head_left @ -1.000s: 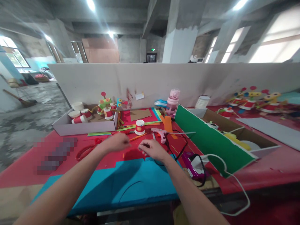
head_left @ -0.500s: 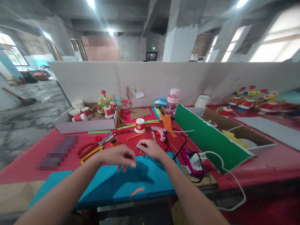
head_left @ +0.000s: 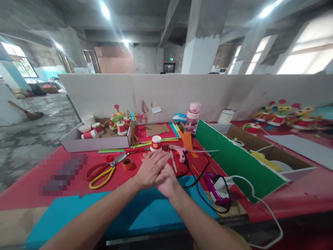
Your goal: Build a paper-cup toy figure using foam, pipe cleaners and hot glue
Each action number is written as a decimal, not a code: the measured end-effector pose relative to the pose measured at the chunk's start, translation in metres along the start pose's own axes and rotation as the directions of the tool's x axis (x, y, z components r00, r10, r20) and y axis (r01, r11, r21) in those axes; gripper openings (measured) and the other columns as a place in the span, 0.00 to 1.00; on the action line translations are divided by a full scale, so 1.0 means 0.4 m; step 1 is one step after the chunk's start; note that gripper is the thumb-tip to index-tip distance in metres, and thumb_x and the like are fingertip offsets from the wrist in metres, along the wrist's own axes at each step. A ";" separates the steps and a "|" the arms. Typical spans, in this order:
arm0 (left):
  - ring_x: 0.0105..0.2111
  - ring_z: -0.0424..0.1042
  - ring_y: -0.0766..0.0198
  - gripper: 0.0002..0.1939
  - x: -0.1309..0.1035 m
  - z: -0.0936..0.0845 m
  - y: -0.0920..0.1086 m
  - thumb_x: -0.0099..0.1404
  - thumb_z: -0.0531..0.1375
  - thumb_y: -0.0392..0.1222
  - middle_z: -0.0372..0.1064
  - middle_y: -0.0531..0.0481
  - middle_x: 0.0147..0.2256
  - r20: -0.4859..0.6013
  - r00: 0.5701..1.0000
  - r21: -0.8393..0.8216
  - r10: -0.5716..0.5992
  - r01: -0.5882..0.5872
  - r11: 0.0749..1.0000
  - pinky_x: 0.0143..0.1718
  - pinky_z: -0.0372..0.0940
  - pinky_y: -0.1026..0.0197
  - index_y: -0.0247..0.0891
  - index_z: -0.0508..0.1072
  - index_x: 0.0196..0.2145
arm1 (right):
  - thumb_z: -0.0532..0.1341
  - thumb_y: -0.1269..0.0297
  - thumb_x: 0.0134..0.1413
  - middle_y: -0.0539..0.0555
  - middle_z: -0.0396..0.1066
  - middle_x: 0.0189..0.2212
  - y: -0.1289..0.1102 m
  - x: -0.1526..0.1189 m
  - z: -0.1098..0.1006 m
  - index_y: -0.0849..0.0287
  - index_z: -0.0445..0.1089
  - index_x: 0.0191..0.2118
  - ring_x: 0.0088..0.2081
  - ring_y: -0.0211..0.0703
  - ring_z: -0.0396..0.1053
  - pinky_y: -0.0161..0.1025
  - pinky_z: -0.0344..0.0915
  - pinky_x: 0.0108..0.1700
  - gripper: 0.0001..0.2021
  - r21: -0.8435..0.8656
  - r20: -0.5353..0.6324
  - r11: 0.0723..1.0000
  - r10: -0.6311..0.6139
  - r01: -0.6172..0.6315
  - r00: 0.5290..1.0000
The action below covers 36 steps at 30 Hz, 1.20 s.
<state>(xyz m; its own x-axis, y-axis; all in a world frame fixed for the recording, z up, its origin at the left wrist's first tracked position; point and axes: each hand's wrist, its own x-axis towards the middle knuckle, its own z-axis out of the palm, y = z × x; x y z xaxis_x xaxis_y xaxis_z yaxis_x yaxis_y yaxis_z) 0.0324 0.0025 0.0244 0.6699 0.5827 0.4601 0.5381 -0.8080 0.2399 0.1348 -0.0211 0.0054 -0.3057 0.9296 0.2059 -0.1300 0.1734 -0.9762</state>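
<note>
Left end of red table [head_left: 24,194]: pale box [head_left: 96,144], open-topped, holding paper cups, one on its side, and small cup-bodied figures. Green and blue strips [head_left: 111,151] lie flat along its near edge. In front of these, scissors [head_left: 113,164], blades pointing away to the right, one handle red, one yellow. Just right of the blades: orange ring [head_left: 127,164], on the table, apart from both hands.

Centre: left hand [head_left: 151,169] laid over the right, fingers extended, curled round nothing visible. Cup [head_left: 156,144], red and white, stands upside down just beyond the fingertips. Right hand [head_left: 167,181] underneath, palm against the left; its fingers mostly covered, so its grip cannot be told, nor whether anything lies between the palms. Blue sheet [head_left: 145,211] spreads below both hands.

Right of hands: pen [head_left: 173,162], then pink glue gun [head_left: 179,152], lying on its side, nozzle to the left. Nearer the table edge, purple power strip [head_left: 214,184] with white plug [head_left: 223,183] seated. Beyond it, green panel [head_left: 234,161], sloping.
</note>
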 end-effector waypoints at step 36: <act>0.42 0.67 0.49 0.10 0.194 -0.055 -0.476 0.55 0.58 0.26 0.75 0.36 0.30 0.183 0.909 0.665 -0.376 0.167 0.728 0.45 0.54 0.48 0.34 0.77 0.25 | 0.50 0.50 0.62 0.50 0.68 0.21 0.064 0.148 -0.113 0.58 0.66 0.25 0.25 0.39 0.63 0.34 0.53 0.28 0.21 -0.454 -0.490 0.891 -0.259 0.010 0.832</act>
<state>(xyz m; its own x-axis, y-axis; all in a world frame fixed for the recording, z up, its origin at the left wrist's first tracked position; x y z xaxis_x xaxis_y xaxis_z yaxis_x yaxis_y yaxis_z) -0.0292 0.1996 0.0333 0.5001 0.8488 0.1715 0.8438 -0.4331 -0.3169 0.1560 0.0530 -0.0106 0.2418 0.8879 0.3913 0.3093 0.3117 -0.8984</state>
